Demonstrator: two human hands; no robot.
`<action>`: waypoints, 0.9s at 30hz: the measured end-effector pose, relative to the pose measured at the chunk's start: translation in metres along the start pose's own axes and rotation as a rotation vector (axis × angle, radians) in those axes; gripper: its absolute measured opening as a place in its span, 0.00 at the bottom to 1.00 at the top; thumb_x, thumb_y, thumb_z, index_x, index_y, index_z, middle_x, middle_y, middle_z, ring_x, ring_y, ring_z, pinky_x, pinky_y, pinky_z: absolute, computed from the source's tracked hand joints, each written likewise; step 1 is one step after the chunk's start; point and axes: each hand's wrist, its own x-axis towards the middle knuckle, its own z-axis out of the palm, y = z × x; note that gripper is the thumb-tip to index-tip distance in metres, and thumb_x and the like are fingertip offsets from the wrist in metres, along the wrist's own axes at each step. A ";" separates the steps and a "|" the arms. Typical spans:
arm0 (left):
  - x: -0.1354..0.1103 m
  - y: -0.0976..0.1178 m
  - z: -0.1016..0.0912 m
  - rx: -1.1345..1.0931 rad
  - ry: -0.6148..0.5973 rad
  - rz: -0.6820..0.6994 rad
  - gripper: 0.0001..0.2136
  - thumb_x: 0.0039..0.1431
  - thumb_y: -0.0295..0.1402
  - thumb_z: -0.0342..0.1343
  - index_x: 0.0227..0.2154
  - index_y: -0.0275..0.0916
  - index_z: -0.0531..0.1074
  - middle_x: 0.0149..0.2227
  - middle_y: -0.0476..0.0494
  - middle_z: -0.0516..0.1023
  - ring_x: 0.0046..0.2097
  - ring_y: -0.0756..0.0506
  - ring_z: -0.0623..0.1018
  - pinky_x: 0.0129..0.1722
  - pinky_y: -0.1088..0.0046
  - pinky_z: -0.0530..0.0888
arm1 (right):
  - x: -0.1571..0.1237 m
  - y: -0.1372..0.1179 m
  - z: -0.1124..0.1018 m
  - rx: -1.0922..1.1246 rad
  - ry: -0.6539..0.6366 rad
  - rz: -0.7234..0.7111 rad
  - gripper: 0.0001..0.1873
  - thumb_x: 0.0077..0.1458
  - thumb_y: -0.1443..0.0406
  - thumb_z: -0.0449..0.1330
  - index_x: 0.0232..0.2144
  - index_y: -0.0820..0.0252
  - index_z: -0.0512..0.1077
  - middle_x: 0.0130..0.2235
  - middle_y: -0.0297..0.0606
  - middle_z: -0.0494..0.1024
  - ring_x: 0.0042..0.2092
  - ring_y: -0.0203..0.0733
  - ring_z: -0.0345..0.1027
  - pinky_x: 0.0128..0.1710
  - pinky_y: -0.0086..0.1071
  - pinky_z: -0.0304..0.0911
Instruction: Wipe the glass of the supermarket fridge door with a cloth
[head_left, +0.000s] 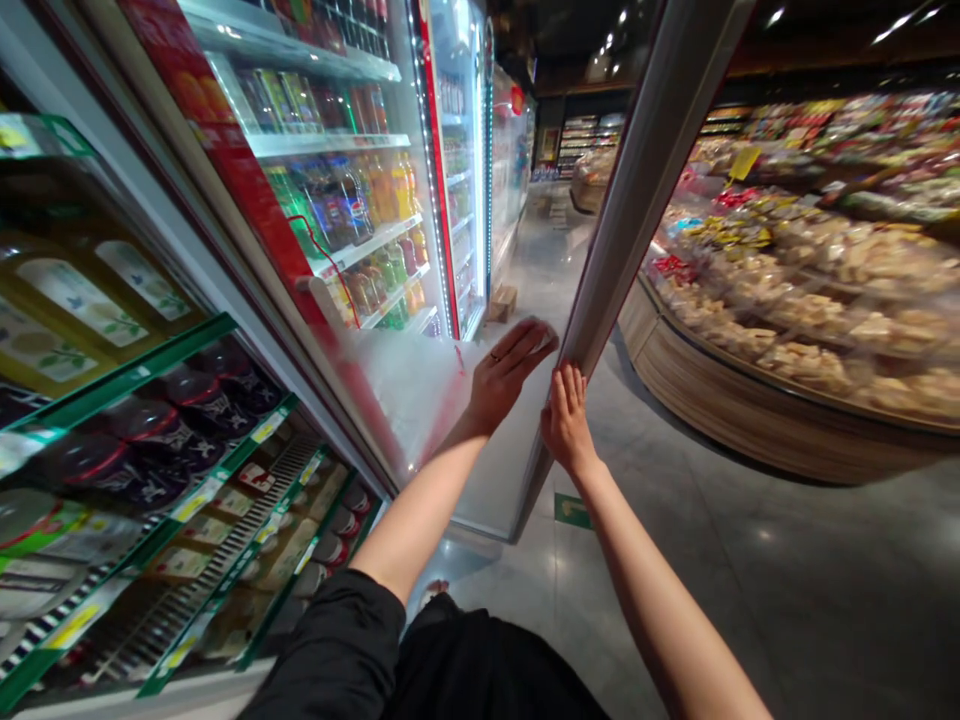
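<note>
Glass fogged white fills the open fridge door (420, 390), swung out ahead of you. Your left hand (510, 375) presses flat on the pane, fingers spread. Just beside it, your right hand (568, 420) lies against the door's grey frame (637, 180); whether it grips there is unclear.

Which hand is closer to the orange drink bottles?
Left. The left hand lies flat on the door glass, toward the orange bottles; the right hand rests on the door edge, farther away.
</note>
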 end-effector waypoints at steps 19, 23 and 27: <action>-0.001 -0.013 -0.019 -0.039 0.105 0.160 0.30 0.77 0.24 0.51 0.77 0.47 0.55 0.68 0.45 0.78 0.74 0.45 0.70 0.76 0.61 0.71 | -0.013 -0.010 0.018 -0.243 0.299 0.092 0.53 0.64 0.72 0.55 0.80 0.36 0.35 0.81 0.38 0.44 0.78 0.67 0.44 0.73 0.66 0.60; -0.013 -0.009 -0.009 -0.072 0.173 0.127 0.29 0.77 0.26 0.50 0.77 0.46 0.57 0.69 0.44 0.76 0.75 0.45 0.68 0.77 0.61 0.70 | -0.009 -0.015 0.020 -0.283 0.375 0.065 0.50 0.65 0.72 0.55 0.80 0.38 0.40 0.80 0.32 0.42 0.77 0.66 0.42 0.75 0.65 0.57; -0.023 -0.010 -0.001 -0.037 0.137 0.272 0.23 0.77 0.26 0.52 0.71 0.42 0.66 0.67 0.44 0.79 0.75 0.46 0.68 0.76 0.66 0.70 | -0.005 -0.019 0.016 -0.326 0.404 0.001 0.49 0.66 0.71 0.58 0.80 0.43 0.42 0.80 0.29 0.44 0.78 0.62 0.44 0.77 0.57 0.57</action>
